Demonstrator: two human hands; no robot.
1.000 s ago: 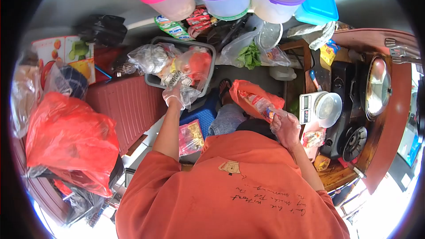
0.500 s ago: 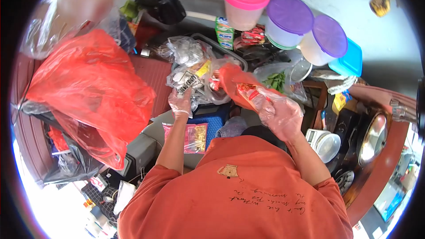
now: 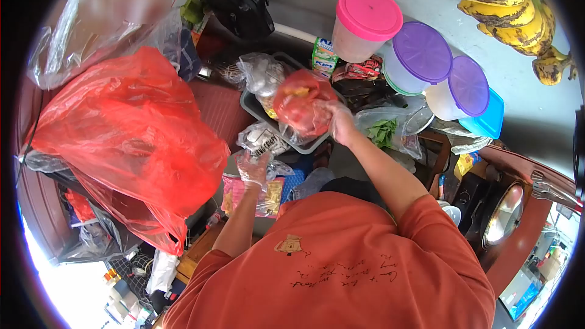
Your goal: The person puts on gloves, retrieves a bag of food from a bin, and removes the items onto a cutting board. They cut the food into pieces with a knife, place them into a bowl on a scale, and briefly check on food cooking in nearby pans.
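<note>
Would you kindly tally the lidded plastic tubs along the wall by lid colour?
Pink lid: 1, the pink-lidded tub
Purple lids: 2, the nearer purple-lidded tub and the farther purple-lidded tub
Blue lid: 1, the blue-lidded box
Total: 4

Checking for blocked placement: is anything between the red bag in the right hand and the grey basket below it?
Yes. The right hand holds the red bag over the grey basket, which already holds clear plastic bags, so they lie under it. The left hand holds a printed clear packet beside the basket's near rim.
</note>
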